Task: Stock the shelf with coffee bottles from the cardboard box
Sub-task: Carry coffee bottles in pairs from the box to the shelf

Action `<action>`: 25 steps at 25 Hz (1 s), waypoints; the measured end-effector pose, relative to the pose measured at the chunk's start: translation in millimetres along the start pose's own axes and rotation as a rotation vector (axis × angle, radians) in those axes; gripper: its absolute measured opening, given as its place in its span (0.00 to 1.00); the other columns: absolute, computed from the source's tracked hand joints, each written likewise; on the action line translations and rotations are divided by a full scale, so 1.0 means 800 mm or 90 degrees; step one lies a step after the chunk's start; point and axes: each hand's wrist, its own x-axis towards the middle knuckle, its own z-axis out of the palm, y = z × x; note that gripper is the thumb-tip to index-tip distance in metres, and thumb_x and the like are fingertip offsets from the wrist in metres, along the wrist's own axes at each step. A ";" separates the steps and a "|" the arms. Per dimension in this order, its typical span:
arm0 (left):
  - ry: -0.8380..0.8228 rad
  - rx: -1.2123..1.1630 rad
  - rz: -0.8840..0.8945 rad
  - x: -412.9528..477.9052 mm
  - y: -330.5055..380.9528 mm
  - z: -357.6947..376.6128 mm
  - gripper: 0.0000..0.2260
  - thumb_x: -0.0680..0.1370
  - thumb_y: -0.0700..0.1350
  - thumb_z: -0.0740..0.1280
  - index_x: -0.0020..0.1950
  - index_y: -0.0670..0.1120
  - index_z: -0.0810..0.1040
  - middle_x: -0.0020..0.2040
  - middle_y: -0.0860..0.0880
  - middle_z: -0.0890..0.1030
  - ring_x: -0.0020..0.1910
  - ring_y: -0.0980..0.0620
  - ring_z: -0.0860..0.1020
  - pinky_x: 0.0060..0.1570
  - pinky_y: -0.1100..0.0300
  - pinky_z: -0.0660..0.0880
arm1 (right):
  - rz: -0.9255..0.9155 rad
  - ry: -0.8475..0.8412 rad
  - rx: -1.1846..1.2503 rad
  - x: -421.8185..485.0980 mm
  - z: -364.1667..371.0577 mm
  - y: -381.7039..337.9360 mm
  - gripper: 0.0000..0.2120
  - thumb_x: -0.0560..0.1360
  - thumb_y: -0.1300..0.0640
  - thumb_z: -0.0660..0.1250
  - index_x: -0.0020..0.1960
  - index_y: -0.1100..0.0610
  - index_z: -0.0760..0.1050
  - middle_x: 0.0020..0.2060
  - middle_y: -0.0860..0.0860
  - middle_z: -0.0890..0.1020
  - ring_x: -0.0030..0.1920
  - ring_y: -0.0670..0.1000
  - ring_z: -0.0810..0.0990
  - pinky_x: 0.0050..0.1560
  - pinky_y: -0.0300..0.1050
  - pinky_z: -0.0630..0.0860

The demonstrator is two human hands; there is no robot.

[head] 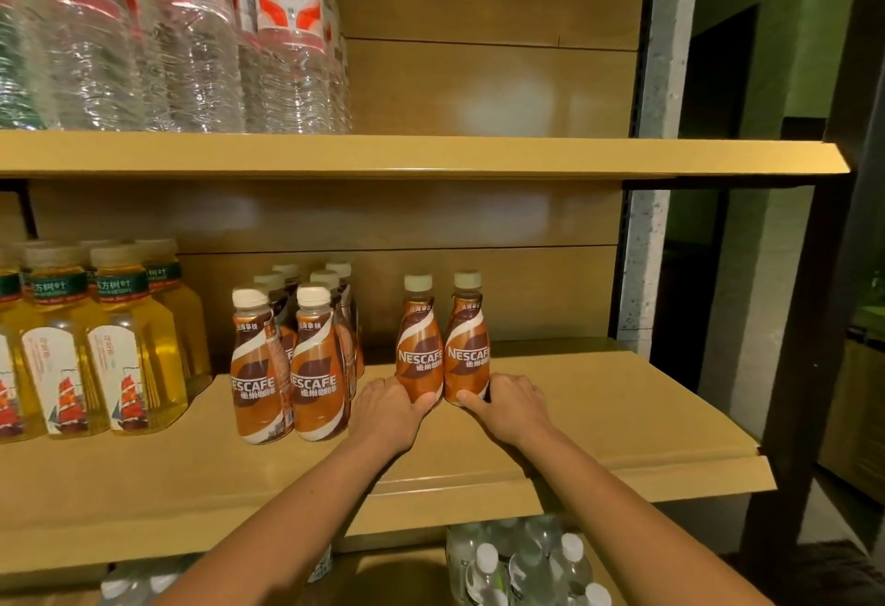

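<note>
Two brown Nescafe coffee bottles with white caps stand upright side by side on the middle shelf (622, 409). My left hand (390, 407) grips the base of the left bottle (419, 347). My right hand (510, 402) grips the base of the right bottle (467, 342). To their left stands a group of several more coffee bottles (292, 361) in two rows running toward the back. The cardboard box is out of view.
Yellow tea bottles (96, 342) fill the left of the middle shelf. Large water bottles (191, 31) stand on the upper shelf. Small water bottles (522, 567) sit on the shelf below. A dark shelf post (809, 318) marks the right end.
</note>
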 end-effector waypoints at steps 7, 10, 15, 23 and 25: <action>-0.005 0.010 0.001 0.042 0.002 0.016 0.22 0.76 0.62 0.58 0.51 0.45 0.77 0.51 0.46 0.80 0.52 0.48 0.77 0.55 0.53 0.73 | 0.012 -0.001 -0.017 0.044 0.009 0.009 0.23 0.75 0.37 0.58 0.52 0.55 0.77 0.53 0.53 0.81 0.58 0.55 0.75 0.61 0.52 0.70; -0.007 0.002 -0.005 0.050 0.003 0.020 0.21 0.75 0.63 0.58 0.51 0.46 0.77 0.50 0.47 0.80 0.51 0.48 0.77 0.54 0.52 0.74 | 0.009 -0.004 -0.025 0.049 0.007 0.009 0.22 0.76 0.38 0.58 0.53 0.55 0.76 0.54 0.53 0.81 0.59 0.55 0.75 0.61 0.52 0.69; -0.021 0.000 -0.026 0.049 0.007 0.017 0.27 0.75 0.65 0.56 0.61 0.46 0.73 0.59 0.46 0.77 0.59 0.47 0.74 0.61 0.53 0.71 | 0.014 0.002 -0.021 0.050 0.008 0.008 0.26 0.75 0.36 0.57 0.57 0.56 0.75 0.56 0.54 0.80 0.61 0.56 0.74 0.63 0.53 0.69; -0.016 0.005 0.058 -0.031 0.036 -0.037 0.30 0.76 0.59 0.62 0.71 0.43 0.62 0.69 0.43 0.69 0.68 0.46 0.67 0.67 0.53 0.65 | 0.014 0.096 0.019 -0.013 -0.043 -0.011 0.35 0.74 0.40 0.64 0.72 0.59 0.61 0.68 0.57 0.72 0.68 0.57 0.69 0.67 0.53 0.67; 0.001 0.026 0.100 -0.067 0.044 -0.064 0.32 0.77 0.57 0.61 0.74 0.42 0.57 0.73 0.44 0.64 0.72 0.46 0.63 0.69 0.54 0.63 | -0.008 0.099 0.026 -0.040 -0.062 -0.025 0.31 0.74 0.42 0.64 0.71 0.58 0.63 0.67 0.56 0.72 0.68 0.57 0.69 0.66 0.53 0.68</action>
